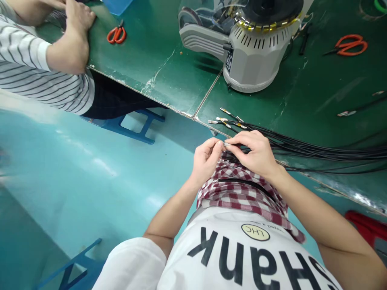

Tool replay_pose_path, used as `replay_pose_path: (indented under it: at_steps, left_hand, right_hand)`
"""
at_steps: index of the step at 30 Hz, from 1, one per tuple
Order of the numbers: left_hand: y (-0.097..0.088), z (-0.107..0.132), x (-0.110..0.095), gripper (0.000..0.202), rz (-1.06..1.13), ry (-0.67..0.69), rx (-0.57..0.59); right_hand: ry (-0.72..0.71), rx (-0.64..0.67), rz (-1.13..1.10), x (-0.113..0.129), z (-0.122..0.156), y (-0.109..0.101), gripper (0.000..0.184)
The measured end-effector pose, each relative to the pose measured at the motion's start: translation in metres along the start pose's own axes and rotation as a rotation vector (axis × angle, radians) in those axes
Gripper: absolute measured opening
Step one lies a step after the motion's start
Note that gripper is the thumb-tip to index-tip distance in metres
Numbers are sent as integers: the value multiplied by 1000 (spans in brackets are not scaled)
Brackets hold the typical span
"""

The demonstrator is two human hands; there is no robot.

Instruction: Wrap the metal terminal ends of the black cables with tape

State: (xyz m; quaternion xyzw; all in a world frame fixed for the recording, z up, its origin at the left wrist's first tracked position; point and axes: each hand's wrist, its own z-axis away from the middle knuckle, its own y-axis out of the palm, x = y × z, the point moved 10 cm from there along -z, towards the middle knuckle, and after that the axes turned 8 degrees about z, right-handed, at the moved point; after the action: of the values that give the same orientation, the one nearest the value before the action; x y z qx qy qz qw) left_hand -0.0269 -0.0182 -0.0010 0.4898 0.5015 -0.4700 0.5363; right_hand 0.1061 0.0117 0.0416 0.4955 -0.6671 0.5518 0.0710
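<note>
My left hand [206, 158] and my right hand [254, 153] meet just below the edge of the green table [169, 72], over my checked lap. Both pinch the small metal tip [226, 143] of a black wire between thumb and fingers. That wire belongs to a bundle of black wires [317, 151] that runs off to the right along the table edge. Several more metal-tipped wire ends [228, 120] fan out on the table just above my hands.
A grey tape dispenser machine [254, 48] stands behind the wires. Orange scissors [116, 34] lie at the back left, another orange pair [350, 44] at the back right. A co-worker's arm [69, 44] in a striped sleeve rests on the table's left corner. Blue stools [133, 125] stand on the teal floor.
</note>
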Motion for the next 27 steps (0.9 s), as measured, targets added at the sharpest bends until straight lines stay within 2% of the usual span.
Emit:
replay_pose_path:
  at_steps: [9,13,16,18,21,24,26,27]
  left_hand:
    - [-2,-1,6,38,-3,-32,16]
    - [0,4,23,39,-58,-117,74]
    - [1,9,40,39,-180,-170,114]
    - [-1,10,45,39,-246,-164,118]
    - [-6,8,38,38,-337,-119,96]
    - [-14,0,16,27,-401,-35,24]
    - [-18,-6,3,18,-334,-4,-35]
    - [-18,-10,0,23,-251,-7,-43]
  right_hand:
    - [-9,41,13,-3,2,7,8]
    - [-28,137,77,-7,-3,6,14]
    - [63,90,284,-24,-12,-6,31]
    - [100,61,478,-32,-17,-10,27]
    - [80,100,610,-30,-18,-4,17]
    - [75,119,548,-21,-15,-4,18]
    - [70,129,459,-14,-12,-6,19]
    - [65,132,418,-11,-10,-8,19]
